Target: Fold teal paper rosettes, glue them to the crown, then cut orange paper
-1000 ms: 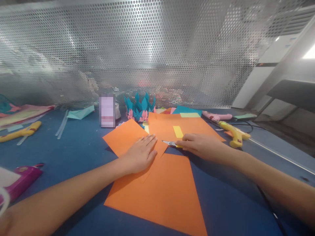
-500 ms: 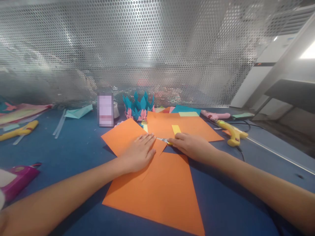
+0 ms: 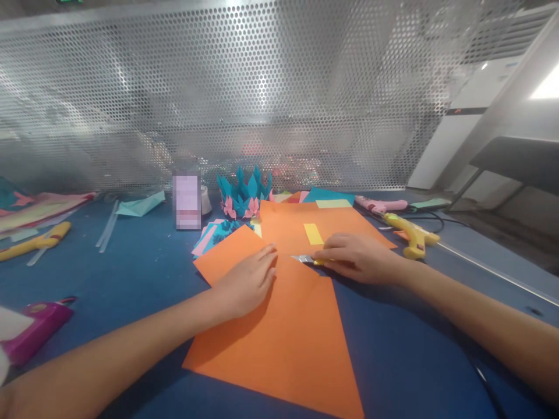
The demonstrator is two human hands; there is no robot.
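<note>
My left hand (image 3: 248,284) lies with fingers stretched out on a folded or layered orange paper (image 3: 229,250). Below it, a larger orange sheet (image 3: 279,366) spreads toward me; where one layer ends and the other begins is hard to tell. In my right hand (image 3: 364,256) is a utility knife (image 3: 304,259) with a yellow handle. Its bare blade points left over the orange paper, toward my left fingertips but apart from them. Behind both hands lies another orange sheet (image 3: 286,218), with a small yellow paper strip (image 3: 313,234) on it.
A teal paper crown (image 3: 244,192) and a propped phone (image 3: 187,201) stand behind. Pink and blue papers (image 3: 205,237) lie left of centre. Glue guns rest around: yellow (image 3: 414,235) and pink (image 3: 379,205) at right, yellow (image 3: 37,241) and magenta (image 3: 39,331) at left. A cable runs at right.
The upper orange paper has shifted right and toward me, uncovering the pink and blue papers. My right hand has drawn the knife a little to the right, showing more of it.
</note>
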